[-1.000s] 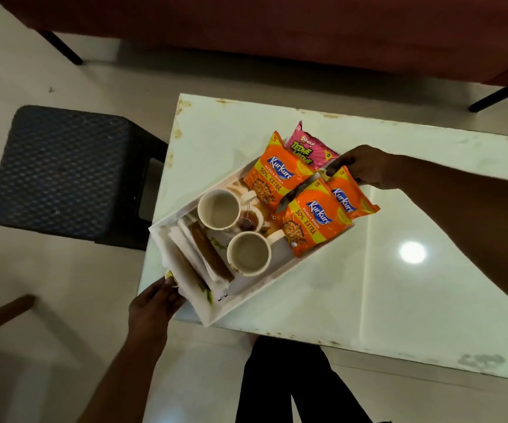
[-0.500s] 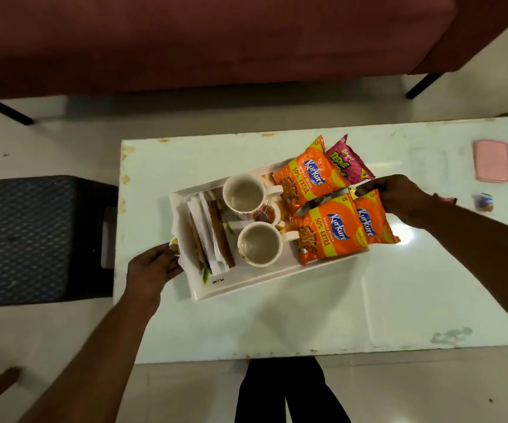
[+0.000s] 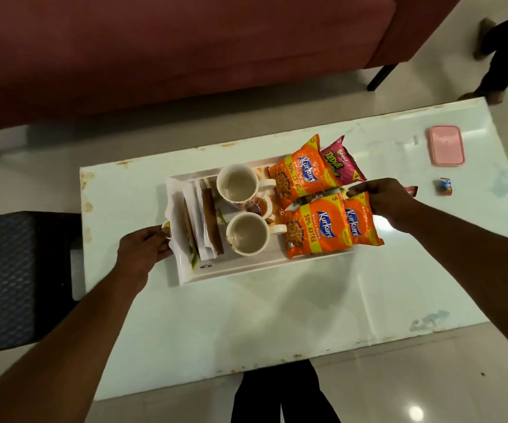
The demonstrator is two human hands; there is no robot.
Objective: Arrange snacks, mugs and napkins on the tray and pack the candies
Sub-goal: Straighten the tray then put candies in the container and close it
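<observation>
A white rectangular tray [image 3: 246, 269] lies on the white table. My left hand [image 3: 142, 250] grips its left end and my right hand [image 3: 384, 203] grips its right end, partly under the snack packets. On the tray lie folded napkins [image 3: 204, 221] at the left and two empty cream mugs, one farther from me [image 3: 237, 184] and one nearer [image 3: 247, 234]. Three orange Kurkure packets [image 3: 317, 230] and one pink packet [image 3: 339, 162] fill the right side. A loose wrapped candy [image 3: 444, 187] rests on the table right of the tray.
A pink lidded box [image 3: 446, 145] sits near the table's far right corner. A dark woven stool [image 3: 11, 276] stands left of the table [image 3: 246, 325]. A red sofa [image 3: 170, 47] runs behind it. Another person's legs [image 3: 500, 50] are at the top right.
The tray has turned from a diagonal overhanging the table's near left edge to lying square, well in on the table. Both hands stayed on its ends.
</observation>
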